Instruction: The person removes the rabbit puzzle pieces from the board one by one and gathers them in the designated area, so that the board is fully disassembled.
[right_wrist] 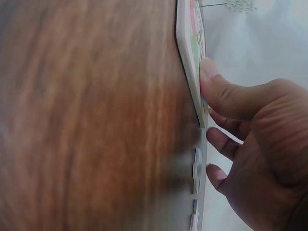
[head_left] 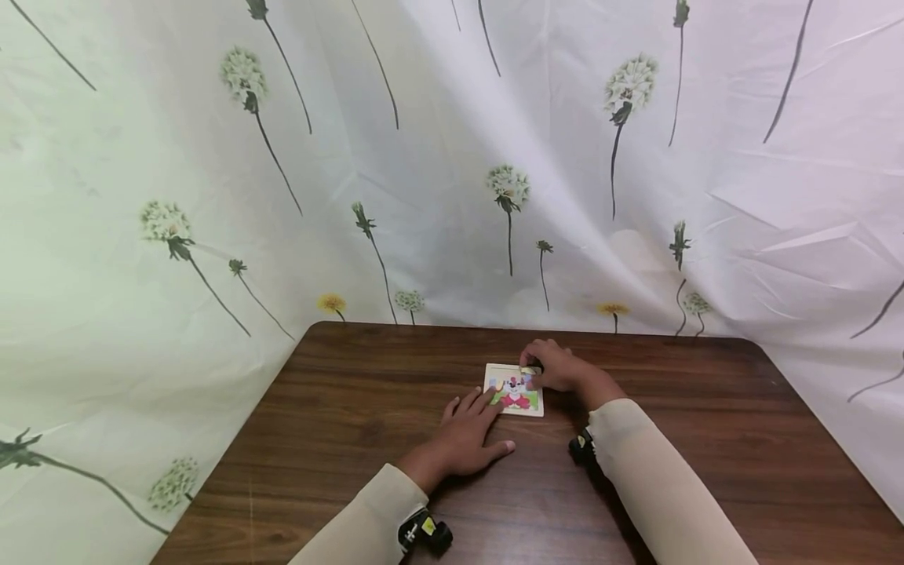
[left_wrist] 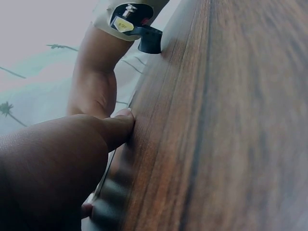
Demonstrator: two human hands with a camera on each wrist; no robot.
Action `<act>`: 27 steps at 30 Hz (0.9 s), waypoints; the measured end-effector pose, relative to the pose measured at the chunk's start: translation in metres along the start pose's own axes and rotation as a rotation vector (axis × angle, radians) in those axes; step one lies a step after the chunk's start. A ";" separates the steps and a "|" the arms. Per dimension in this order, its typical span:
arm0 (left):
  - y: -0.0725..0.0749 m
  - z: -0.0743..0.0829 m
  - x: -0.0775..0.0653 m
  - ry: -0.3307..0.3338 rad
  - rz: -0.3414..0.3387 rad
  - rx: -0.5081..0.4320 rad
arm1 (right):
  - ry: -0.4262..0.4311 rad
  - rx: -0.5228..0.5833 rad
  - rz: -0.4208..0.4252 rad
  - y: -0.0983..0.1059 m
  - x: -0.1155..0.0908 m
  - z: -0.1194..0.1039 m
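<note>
A small square jigsaw puzzle (head_left: 515, 400) in a pale frame lies flat on the table, with a white cartoon figure in red on green. My left hand (head_left: 468, 435) lies palm down with its fingers extended, fingertips resting on the puzzle's left edge. At the upper right corner, my right hand (head_left: 555, 367) pinches a small puzzle piece (head_left: 528, 370), partly hidden by the fingers. In the right wrist view the thumb (right_wrist: 226, 94) presses down at the end of the puzzle board (right_wrist: 188, 53), the other fingers curling beyond it.
The dark wood-grain table (head_left: 353, 408) runs back to a white curtain (head_left: 438, 196) printed with dandelions. Small thin flat pieces (right_wrist: 196, 171) lie past the board in the right wrist view. Each sleeve carries a black wrist camera (head_left: 424, 532).
</note>
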State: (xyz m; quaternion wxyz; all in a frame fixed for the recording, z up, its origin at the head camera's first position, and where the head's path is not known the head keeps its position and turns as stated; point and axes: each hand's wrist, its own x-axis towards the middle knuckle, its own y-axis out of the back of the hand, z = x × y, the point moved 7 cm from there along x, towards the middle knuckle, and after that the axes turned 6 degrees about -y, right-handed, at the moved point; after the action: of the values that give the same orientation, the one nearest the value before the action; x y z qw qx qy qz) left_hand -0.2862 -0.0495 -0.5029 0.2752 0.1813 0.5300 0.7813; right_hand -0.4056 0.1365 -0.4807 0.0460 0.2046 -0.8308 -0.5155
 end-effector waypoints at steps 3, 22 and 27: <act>0.000 0.000 0.001 0.002 0.002 0.006 | 0.005 0.003 0.014 0.001 0.000 -0.002; 0.000 0.000 0.002 -0.003 0.002 0.007 | 0.035 0.333 0.146 0.013 -0.011 0.010; -0.001 -0.001 0.001 -0.002 0.000 0.002 | 0.023 0.369 0.174 0.015 -0.015 0.021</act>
State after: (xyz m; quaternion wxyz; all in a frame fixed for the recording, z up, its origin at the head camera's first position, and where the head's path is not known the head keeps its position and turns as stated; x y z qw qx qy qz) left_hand -0.2875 -0.0491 -0.5043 0.2754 0.1826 0.5306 0.7806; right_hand -0.4028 0.1661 -0.4752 0.0617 0.1428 -0.9252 -0.3462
